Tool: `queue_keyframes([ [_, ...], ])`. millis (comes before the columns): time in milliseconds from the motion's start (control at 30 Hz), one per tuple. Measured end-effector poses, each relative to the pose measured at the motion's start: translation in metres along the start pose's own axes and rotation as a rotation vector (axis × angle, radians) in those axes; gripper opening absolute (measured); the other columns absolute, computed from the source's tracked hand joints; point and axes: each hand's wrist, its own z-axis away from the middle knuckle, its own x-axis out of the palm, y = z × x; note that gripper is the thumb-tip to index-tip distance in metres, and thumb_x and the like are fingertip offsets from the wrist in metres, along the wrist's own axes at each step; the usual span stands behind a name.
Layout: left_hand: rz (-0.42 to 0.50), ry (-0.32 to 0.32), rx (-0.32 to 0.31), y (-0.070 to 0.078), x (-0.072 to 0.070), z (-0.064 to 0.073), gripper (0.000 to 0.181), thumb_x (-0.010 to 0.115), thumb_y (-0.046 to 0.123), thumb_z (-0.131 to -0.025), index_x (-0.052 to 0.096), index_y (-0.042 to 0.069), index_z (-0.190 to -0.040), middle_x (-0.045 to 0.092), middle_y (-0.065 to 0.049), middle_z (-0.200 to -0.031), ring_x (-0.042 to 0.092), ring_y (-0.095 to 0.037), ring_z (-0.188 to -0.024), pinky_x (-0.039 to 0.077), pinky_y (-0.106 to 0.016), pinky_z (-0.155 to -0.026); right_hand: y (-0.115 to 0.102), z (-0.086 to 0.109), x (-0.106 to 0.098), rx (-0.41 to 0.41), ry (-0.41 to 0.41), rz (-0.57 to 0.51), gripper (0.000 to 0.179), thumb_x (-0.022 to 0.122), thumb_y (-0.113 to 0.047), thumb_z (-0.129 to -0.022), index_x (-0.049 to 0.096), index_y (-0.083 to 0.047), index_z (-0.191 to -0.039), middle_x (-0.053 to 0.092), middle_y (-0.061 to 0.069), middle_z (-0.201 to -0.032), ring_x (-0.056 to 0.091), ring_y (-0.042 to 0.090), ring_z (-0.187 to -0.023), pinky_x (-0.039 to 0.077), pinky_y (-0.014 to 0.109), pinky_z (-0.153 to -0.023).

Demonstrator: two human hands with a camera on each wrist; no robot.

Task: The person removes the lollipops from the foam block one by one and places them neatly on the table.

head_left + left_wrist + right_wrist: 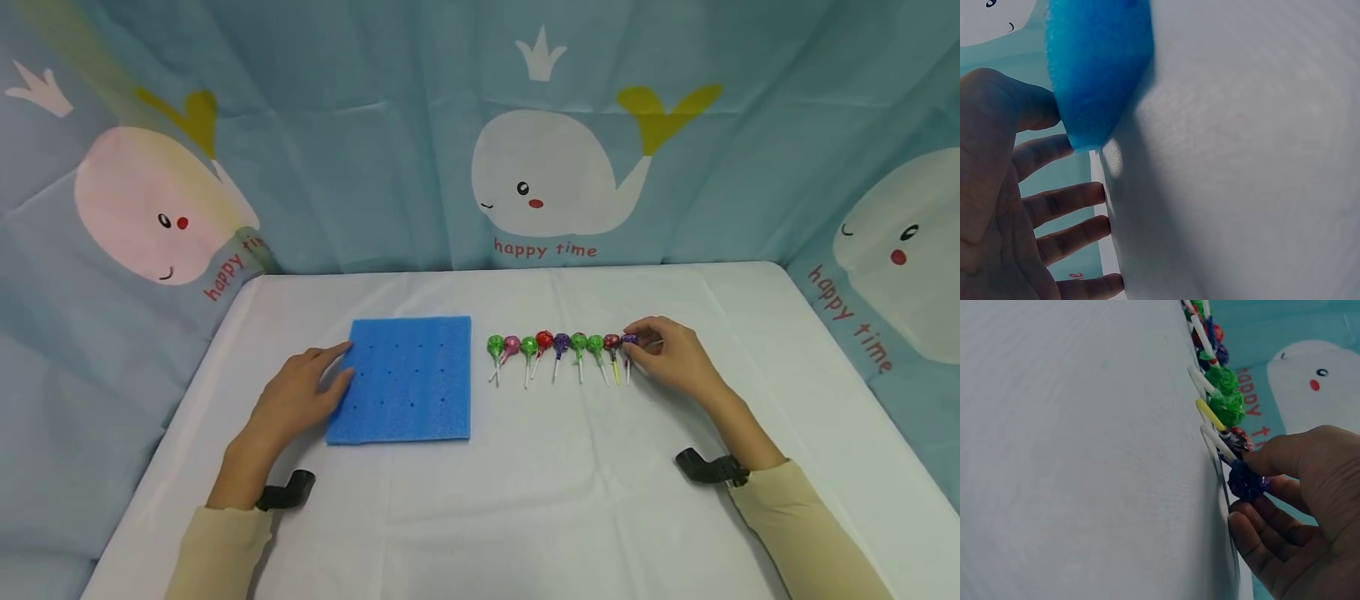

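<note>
A blue foam board (401, 383) dotted with small holes lies left of centre in the head view. At its left edge, my left hand (295, 398) touches it with thumb and index finger, the other fingers extended in the left wrist view. To the board's right, several wrapped lollipops (578, 342) lie in a row, heads away from me and sticks toward me. My right hand (675, 357) pinches the dark purple lollipop (1248, 481) at the row's right end, its white stick showing. Beside that one lies a dark red lollipop with a yellow stick (1210, 415).
A white cloth covers the table (525, 508). Behind it and along both sides hangs a blue-green curtain (360, 183) printed with whales. Black wrist mounts (288, 490) sit on both forearms.
</note>
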Motion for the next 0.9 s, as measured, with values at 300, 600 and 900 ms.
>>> queue_keyframes([
  [300,0.007,-0.008,-0.001,-0.004,0.0,0.002,0.057,0.055,0.035,-0.108,0.049,0.008,-0.157,0.054,-0.031,-0.152,0.05,-0.055,-0.138,0.045,-0.076,-0.109,0.001,0.001,0.005,-0.008,0.018,0.024,0.026,0.076,-0.014,-0.097,0.073,-0.001,-0.119,0.073,0.018,-0.104,0.072,0.031,-0.093,0.06,0.022,-0.078],
  [600,0.008,-0.018,-0.007,-0.003,-0.003,-0.001,0.057,0.055,0.035,-0.108,0.049,0.008,-0.158,0.053,-0.032,-0.153,0.049,-0.056,-0.139,0.044,-0.077,-0.109,0.002,-0.001,0.0,-0.014,-0.001,0.026,0.031,0.069,-0.02,-0.102,0.07,0.001,-0.125,0.072,0.022,-0.114,0.074,0.037,-0.099,0.065,0.043,-0.085],
  [900,0.009,-0.006,-0.003,-0.003,0.002,-0.003,0.056,0.055,0.035,-0.108,0.05,0.008,-0.157,0.055,-0.032,-0.151,0.051,-0.055,-0.138,0.045,-0.076,-0.109,0.002,0.0,-0.014,-0.001,0.016,0.068,0.04,0.061,-0.026,-0.107,0.064,0.002,-0.136,0.069,0.026,-0.125,0.073,0.045,-0.107,0.06,0.064,-0.087],
])
